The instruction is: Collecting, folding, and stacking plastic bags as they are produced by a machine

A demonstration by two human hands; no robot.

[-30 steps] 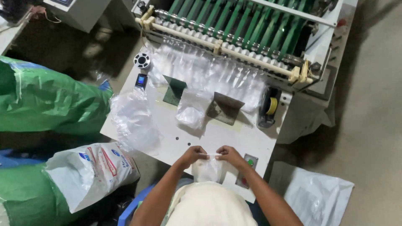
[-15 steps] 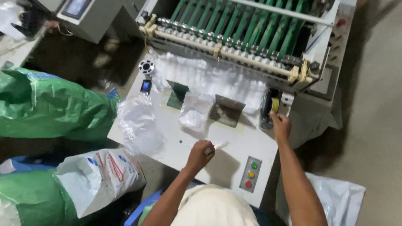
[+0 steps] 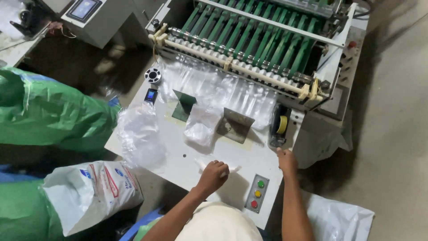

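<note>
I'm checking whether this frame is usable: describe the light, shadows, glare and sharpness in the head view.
Head view: soft overhead light, mostly sharp; the left hand casts a dark shadow on the white machine table; mild glare whitens the clear plastic film sheet below the green conveyor belts; the floor at upper left is dim; the right hand looks slightly soft.

A small bundle of clear plastic bags (image 3: pixel 221 168) lies crumpled and flat on the white counter (image 3: pixel 187 154), pinned under the left hand (image 3: pixel 214 175), near the front edge beside the button panel. A black tape dispenser (image 3: pixel 279 126) holding a yellow roll stands upright at the counter's right edge, the right hand (image 3: pixel 286 159) at its base.
</note>
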